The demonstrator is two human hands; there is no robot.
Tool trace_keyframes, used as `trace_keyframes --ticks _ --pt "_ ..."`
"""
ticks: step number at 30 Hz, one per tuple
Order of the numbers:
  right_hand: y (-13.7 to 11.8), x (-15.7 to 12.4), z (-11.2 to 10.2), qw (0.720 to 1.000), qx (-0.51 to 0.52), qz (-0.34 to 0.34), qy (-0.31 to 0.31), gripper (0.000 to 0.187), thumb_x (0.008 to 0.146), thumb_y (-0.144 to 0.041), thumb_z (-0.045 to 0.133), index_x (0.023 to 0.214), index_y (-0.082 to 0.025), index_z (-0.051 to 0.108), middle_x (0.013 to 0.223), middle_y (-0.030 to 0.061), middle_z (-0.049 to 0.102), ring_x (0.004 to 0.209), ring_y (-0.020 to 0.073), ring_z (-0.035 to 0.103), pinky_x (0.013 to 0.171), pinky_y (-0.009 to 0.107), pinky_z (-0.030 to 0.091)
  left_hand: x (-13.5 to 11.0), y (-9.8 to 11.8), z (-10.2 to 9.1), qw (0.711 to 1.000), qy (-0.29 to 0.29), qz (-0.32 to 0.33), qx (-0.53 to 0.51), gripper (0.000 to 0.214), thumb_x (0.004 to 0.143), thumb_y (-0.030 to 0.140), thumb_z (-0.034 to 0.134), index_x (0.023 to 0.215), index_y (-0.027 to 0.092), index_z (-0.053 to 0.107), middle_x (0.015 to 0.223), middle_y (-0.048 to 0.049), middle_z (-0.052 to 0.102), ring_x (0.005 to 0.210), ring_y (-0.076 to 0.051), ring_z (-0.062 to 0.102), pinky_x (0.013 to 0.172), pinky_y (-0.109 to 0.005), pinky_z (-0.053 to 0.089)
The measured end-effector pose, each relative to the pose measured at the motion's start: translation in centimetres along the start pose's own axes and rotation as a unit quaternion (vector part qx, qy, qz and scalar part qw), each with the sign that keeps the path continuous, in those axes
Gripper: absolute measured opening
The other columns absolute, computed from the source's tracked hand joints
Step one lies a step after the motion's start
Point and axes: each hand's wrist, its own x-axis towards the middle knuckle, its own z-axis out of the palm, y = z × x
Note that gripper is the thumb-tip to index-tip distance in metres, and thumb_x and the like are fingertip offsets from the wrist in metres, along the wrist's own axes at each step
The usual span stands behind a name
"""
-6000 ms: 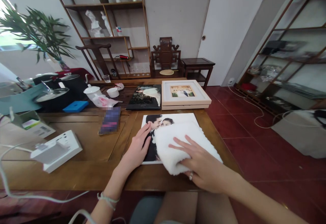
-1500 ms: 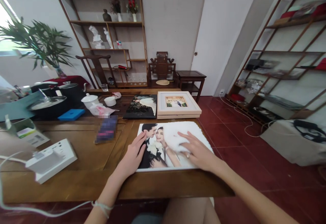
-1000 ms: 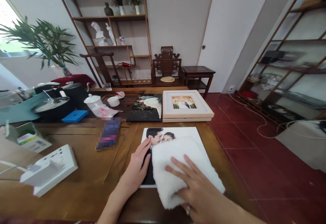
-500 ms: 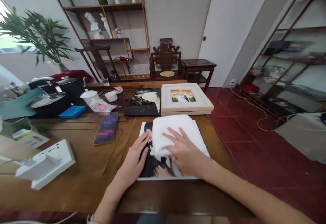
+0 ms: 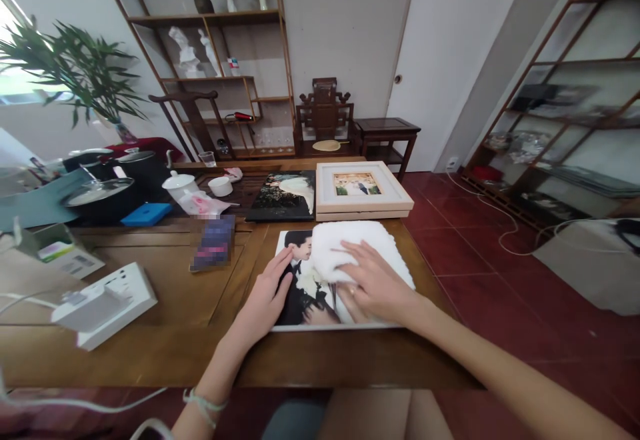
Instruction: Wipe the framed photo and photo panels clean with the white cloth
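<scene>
1. head view: near on the table (image 5: 350, 360), our left hand (image 5: 265, 297) is lying flat on the photo panel (image 5: 305, 300).
2. our right hand (image 5: 377, 283) is covering its far right with cloth (image 5: 367, 232); grip unclear.
3. near left is lying uncovered; what is already wiped, we cannot tell.

On the near part of the worktop (image 5: 350, 360) lies a photo panel (image 5: 311, 293), a towel (image 5: 383, 235) on its right side. Beyond it, a second panel (image 5: 283, 199) lies left of a picture frame (image 5: 357, 187). Farther left stand a cup (image 5: 221, 188), then a kettle (image 5: 143, 172). A power strip (image 5: 134, 293) lies near left, a carton (image 5: 77, 265) beyond it. Behind the worktop, an armchair (image 5: 325, 117) stands left of a side table (image 5: 387, 125).
</scene>
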Motion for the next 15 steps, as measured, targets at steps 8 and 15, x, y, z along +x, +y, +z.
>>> trace_keyframes --ticks 8,15 --pt "-4.5 0.5 1.0 0.99 -0.021 -0.098 -0.094 0.033 0.08 -0.015 0.047 0.107 -0.021 0.064 0.145 0.0056 0.035 0.137 0.0297 0.011 0.105 0.063 0.004 0.2 0.7 -0.6 0.995 0.076 -0.005 -0.059 0.042 0.093 0.035 0.031 0.121 0.014 0.055 0.132 -0.0092 0.053 0.124 -0.02 0.046 0.108 -0.038 0.03" --pt "-5.8 -3.7 -1.0 0.97 0.04 -0.187 -0.152 0.033 0.077 -0.017 0.052 0.108 -0.02 0.063 0.143 0.0029 0.039 0.137 0.0227 0.017 0.111 0.051 0.002 0.0 0.8 -0.3 0.997 0.05 -0.004 -0.051 0.047 0.095 0.035 0.025 0.123 0.012 0.054 0.132 -0.0099 0.053 0.125 -0.02 0.045 0.108 -0.037 0.03"
